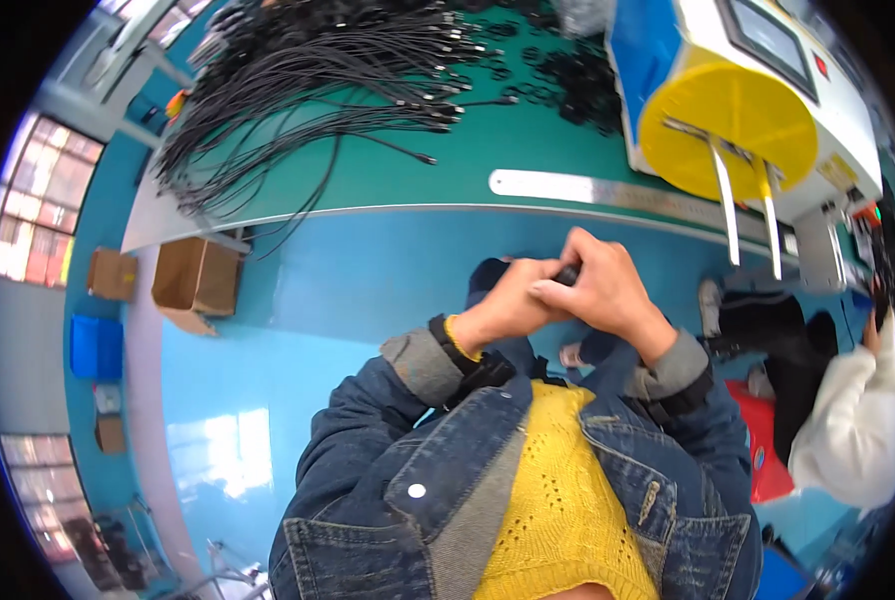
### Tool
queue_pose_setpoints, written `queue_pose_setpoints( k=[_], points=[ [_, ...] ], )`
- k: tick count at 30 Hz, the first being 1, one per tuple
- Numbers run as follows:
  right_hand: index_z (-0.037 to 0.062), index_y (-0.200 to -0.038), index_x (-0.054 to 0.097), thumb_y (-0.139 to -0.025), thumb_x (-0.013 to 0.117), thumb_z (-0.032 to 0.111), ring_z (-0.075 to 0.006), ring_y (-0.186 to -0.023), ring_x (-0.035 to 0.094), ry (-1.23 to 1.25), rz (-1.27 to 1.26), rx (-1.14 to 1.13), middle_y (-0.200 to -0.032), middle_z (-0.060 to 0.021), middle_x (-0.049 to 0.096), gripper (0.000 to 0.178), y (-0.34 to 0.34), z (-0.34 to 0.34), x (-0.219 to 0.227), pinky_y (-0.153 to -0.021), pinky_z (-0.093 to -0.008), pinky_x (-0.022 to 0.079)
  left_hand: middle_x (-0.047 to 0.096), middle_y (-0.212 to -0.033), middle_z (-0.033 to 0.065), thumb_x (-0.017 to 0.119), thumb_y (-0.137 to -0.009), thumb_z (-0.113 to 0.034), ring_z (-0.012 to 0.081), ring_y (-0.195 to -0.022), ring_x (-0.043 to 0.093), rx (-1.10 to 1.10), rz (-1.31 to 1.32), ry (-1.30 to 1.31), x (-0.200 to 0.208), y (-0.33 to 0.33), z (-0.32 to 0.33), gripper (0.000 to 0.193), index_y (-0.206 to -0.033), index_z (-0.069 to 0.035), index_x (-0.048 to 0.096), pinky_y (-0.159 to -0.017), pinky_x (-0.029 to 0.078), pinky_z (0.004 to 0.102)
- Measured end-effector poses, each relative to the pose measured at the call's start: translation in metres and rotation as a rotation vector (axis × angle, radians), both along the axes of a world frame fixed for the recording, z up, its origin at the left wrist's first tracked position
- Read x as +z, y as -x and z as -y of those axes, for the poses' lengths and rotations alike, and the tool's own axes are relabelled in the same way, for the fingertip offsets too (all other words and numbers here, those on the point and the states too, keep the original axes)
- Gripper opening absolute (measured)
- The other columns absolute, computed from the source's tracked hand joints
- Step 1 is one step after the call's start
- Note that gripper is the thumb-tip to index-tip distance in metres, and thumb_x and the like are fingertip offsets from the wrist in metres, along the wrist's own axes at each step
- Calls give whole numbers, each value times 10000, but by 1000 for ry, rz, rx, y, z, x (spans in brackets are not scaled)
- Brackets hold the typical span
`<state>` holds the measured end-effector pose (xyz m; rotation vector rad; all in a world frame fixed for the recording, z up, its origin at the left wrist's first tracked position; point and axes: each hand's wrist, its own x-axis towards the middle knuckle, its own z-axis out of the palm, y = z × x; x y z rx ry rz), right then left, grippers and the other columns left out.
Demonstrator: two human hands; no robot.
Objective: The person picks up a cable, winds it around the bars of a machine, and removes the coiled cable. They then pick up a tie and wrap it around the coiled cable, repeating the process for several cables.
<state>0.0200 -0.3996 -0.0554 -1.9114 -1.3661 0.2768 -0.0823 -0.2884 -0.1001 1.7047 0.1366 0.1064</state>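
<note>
My two hands meet just off the bench's front edge, over my lap. Between them shows the dark end of a small black piece (568,274); most of it is covered by my fingers, so its kind is not clear. My right hand (613,288) is closed, its thumb and forefinger curled round the piece. Pressed against it from the left, my left hand (513,303) is also closed on the piece, its fingers partly hidden. On the green bench top (408,180) beyond lies a big heap of black cables (318,85) with metal plug ends.
A steel ruler (568,187) lies along the bench edge. At right stands a white machine with a yellow disc (728,125) and two protruding metal prongs. Black coiled pieces (583,90) lie beside it. A cardboard box (198,280) is at left; a co-worker in white (853,430) sits at right.
</note>
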Motion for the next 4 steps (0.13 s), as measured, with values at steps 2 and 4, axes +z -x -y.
queue_pose_setpoints(
  k=[2, 4],
  points=[
    [30, -719, 492, -634, 744, 352, -324, -584, 577, 21, -3, -17, -602, -165, 550, 418, 3, -2, 0, -515, -385, 429, 616, -787, 56, 716, -699, -82, 90, -762, 540, -9, 17, -44, -4, -1, -1, 292, -940, 7, 576, -675, 465, 280],
    [41, -716, 494, -644, 737, 333, -290, -602, 608, 14, -4, -104, -641, -168, 577, 387, 5, -9, -14, -553, -364, 467, 603, -730, 40, 604, -739, -42, 104, -721, 539, 24, 200, -110, -19, -3, -4, 129, -866, -64, 597, -657, 467, 320]
  ],
)
